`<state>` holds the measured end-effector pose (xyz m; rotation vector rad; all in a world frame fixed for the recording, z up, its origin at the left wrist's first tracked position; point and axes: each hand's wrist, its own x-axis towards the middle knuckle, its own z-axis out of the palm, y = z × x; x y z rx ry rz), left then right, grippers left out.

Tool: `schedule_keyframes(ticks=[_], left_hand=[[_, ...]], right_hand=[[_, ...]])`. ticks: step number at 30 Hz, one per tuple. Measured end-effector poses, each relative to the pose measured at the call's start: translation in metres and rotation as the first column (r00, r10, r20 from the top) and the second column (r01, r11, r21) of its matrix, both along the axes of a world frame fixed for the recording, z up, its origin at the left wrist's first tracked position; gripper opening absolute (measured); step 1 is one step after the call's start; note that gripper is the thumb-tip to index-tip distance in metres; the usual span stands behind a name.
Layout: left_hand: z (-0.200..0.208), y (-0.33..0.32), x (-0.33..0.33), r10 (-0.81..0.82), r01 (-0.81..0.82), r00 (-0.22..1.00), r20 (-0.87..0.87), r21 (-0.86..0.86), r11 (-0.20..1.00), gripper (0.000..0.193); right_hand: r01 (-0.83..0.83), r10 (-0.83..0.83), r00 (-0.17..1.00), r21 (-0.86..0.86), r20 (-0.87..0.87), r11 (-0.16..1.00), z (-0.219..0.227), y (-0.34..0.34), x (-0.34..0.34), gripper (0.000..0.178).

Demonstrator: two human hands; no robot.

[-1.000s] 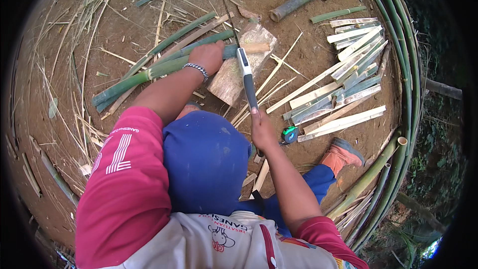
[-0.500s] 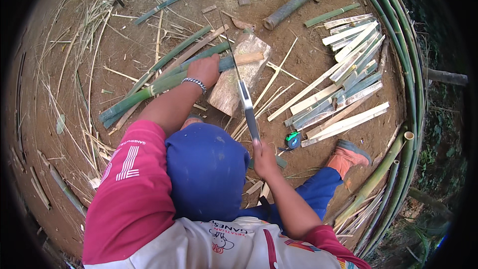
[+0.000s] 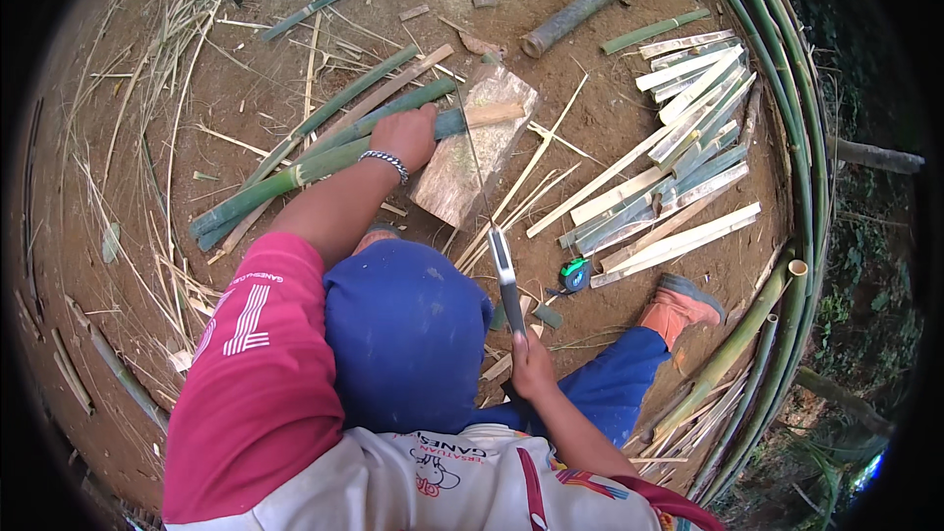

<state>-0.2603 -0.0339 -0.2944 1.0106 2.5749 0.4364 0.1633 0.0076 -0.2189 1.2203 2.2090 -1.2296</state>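
Observation:
My left hand (image 3: 405, 136), wearing a chain bracelet, is closed over a length of green bamboo (image 3: 317, 167) and holds it down across a wooden block (image 3: 454, 182). The cut end of the bamboo, beside a pale split strip (image 3: 495, 114), rests on top of the block. In my right hand (image 3: 534, 366) is the handle of a handsaw (image 3: 503, 275). Its thin blade runs up across the bamboo, just to the right of my left hand. The teeth are too fine to make out.
Several split bamboo slats (image 3: 669, 147) lie to the right, with a tape measure (image 3: 574, 275) below them. A thick bamboo pole (image 3: 600, 2) is at the far side. Long bamboo poles (image 3: 811, 147) curve along the right edge. Thin slivers (image 3: 162, 118) litter the left ground.
The saw has been drawn back toward me, with my right hand lower and nearer my body. My left hand stays on the bamboo.

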Motion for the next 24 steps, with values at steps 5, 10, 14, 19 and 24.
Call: schedule_keyframes(ticks=[5, 10, 14, 19, 24], left_hand=[[-0.008, 0.001, 0.008, -0.015, 0.015, 1.000, -0.017, 0.021, 1.000, 0.018], [-0.007, 0.002, 0.001, 0.004, -0.004, 1.000, -0.006, 0.007, 1.000, 0.019], [-0.007, 0.001, 0.003, -0.006, 0.006, 1.000, -0.003, 0.049, 0.999, 0.018], [-0.002, 0.006, 0.009, -0.028, 0.028, 1.000, -0.005, 0.081, 0.996, 0.017], [0.000, -0.003, -0.003, 0.010, -0.009, 1.000, -0.013, 0.045, 0.999, 0.016]], right_hand=[[-0.038, 0.038, 0.998, 0.009, 0.057, 0.999, -0.001, 0.037, -0.078, 0.054], [-0.064, 0.073, 0.994, 0.105, -0.082, 0.992, -0.019, 0.035, -0.107, 0.055], [-0.003, 0.003, 1.000, -0.005, -0.003, 1.000, -0.007, 0.014, 0.029, 0.055], [-0.033, 0.035, 0.999, 0.064, -0.034, 0.997, -0.008, 0.048, -0.137, 0.054], [-0.032, 0.032, 0.999, 0.020, 0.017, 0.999, 0.001, 0.018, -0.046, 0.051]])
